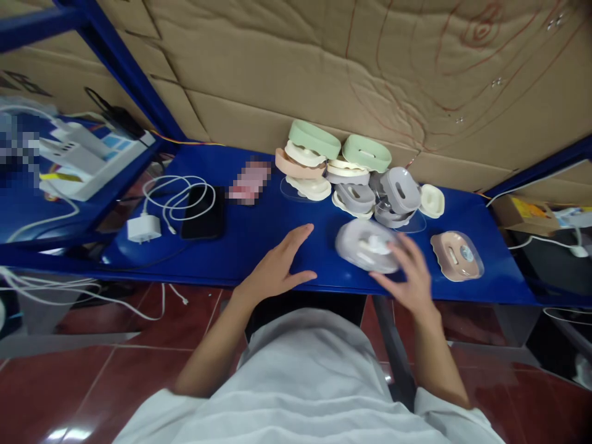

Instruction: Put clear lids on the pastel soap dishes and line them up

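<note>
A grey oval soap dish [358,243] with a clear cover and a white piece on top is over the front of the blue table, slightly blurred. My right hand [411,271] grips its right end, thumb at the near edge and fingers on top. To the left, my left hand [277,265] hovers at the table's front edge, fingers stretched out and thumb apart, holding nothing. A pinkish-beige soap dish [456,256] with a clear cover lies right of my right hand. Behind the grey dish are stacked green trays [314,139], grey parts [401,190] and cream parts [309,187].
A coiled white cable with a charger [143,227] lies at the left beside a black flat object [203,213]. A blurred-out pink item [250,182] sits behind my left hand. Cardboard [277,68] walls the back; blue metal posts [124,74] frame the table [250,237].
</note>
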Action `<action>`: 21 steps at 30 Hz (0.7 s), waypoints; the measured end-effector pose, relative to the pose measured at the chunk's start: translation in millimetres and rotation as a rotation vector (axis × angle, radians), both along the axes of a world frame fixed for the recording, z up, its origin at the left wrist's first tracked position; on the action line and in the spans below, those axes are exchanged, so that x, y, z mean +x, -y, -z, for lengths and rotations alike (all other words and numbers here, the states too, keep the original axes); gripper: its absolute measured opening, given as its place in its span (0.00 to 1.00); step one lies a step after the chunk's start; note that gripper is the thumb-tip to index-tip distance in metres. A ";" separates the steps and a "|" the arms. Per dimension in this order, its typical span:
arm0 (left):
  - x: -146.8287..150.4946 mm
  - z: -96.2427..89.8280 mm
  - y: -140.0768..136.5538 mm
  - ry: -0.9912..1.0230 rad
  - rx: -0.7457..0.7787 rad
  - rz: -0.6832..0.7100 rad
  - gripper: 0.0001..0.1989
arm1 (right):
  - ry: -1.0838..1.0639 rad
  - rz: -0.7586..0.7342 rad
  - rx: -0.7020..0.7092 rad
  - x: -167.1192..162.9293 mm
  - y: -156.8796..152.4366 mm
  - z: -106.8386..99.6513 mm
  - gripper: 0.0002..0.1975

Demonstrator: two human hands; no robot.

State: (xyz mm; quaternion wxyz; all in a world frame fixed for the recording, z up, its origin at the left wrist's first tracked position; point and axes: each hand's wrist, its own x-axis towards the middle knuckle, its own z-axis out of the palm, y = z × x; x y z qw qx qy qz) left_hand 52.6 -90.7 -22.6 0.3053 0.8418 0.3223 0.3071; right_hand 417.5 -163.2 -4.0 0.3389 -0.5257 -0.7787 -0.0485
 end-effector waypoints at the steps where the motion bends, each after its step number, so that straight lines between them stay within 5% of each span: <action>1: 0.6 -0.3 -0.1 -0.028 0.000 -0.012 0.45 | 0.009 0.117 0.084 28.2 1.1 -4.1 0.41; 5: 6.4 3.1 -0.1 -0.210 0.069 -0.065 0.35 | 0.015 0.630 0.361 160.8 1.8 -7.5 0.48; 9: 10.0 11.5 -1.4 -0.264 0.163 -0.093 0.26 | -0.089 0.982 0.248 244.3 1.7 9.1 0.50; 14: 9.6 14.2 -3.3 -0.264 0.188 -0.102 0.22 | -0.101 0.900 0.125 250.4 0.3 17.7 0.41; 21: 9.8 15.6 -5.2 -0.274 0.186 -0.104 0.21 | -0.029 0.746 0.241 202.9 -18.0 -25.1 0.45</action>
